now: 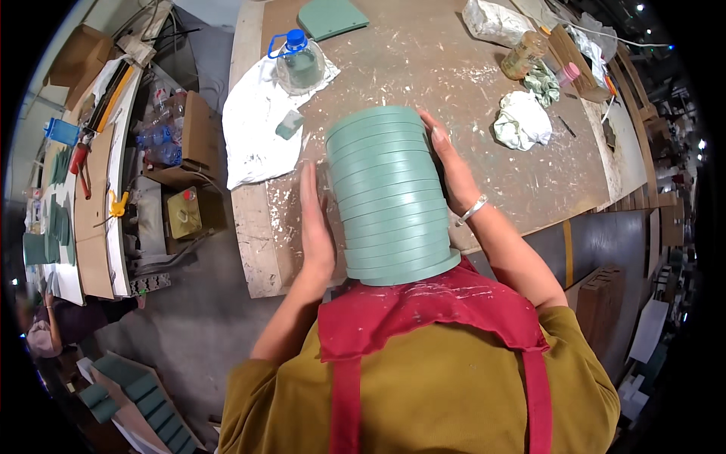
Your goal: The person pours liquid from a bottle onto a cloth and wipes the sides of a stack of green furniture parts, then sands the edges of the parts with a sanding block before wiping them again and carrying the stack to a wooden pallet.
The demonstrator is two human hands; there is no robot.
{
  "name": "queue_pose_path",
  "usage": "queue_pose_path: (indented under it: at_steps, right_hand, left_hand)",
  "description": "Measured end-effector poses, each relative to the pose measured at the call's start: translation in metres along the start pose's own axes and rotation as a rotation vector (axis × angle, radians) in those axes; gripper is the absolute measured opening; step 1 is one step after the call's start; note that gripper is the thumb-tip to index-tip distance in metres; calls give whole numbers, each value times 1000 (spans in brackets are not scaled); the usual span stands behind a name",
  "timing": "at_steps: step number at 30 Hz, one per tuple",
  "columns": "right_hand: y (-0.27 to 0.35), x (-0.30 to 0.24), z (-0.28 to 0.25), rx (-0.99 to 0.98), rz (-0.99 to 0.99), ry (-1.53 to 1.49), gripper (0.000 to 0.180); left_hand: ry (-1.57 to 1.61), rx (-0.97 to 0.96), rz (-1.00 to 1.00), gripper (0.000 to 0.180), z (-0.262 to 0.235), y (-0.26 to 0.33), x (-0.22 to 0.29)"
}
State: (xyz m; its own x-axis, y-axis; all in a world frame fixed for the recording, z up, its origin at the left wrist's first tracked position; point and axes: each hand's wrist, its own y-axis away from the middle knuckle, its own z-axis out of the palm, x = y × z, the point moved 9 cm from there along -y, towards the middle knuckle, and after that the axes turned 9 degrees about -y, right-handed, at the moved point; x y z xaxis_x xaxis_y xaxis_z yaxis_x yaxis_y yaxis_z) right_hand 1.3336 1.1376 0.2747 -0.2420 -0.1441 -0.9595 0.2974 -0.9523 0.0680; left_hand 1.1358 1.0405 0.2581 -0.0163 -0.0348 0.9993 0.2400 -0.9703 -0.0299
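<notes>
A stack of flat green boards (393, 189) with rounded edges lies in front of me, its near end against my red apron (423, 306). The nearest board sticks out a little to the right of the others. My left hand (316, 234) is held flat along the stack's left side, fingers straight and slightly blurred, with a narrow gap at the fingertips. Against the right side lies my right hand (455, 170), its fingers stretched along the boards and partly hidden by them. A bracelet (473, 209) circles that wrist.
Left of the stack, a white cloth (257, 144) bears a blue-capped jug (300, 68) and a small green block (289, 124). Another green board (331, 17) lies at the far edge. Crumpled cloth (523, 121) and a bottle (523, 57) are on the right. A person (57, 333) works at far left.
</notes>
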Motion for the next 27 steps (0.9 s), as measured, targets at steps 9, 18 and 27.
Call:
queue_pose_path:
  at_steps: [9,18,27]
  right_hand:
    - [4,8,6,61,-110,-92,69]
    - [4,13,-2,62,-164,-97,66]
    - [-1,14,-10,85,-193,-60,65]
  left_hand:
    - [240,-118,-180,79,21,34,-26]
    - [106,-37,-224,76,-1,-16,-9]
    - [-34,-93,-231,80,13,-35,-20]
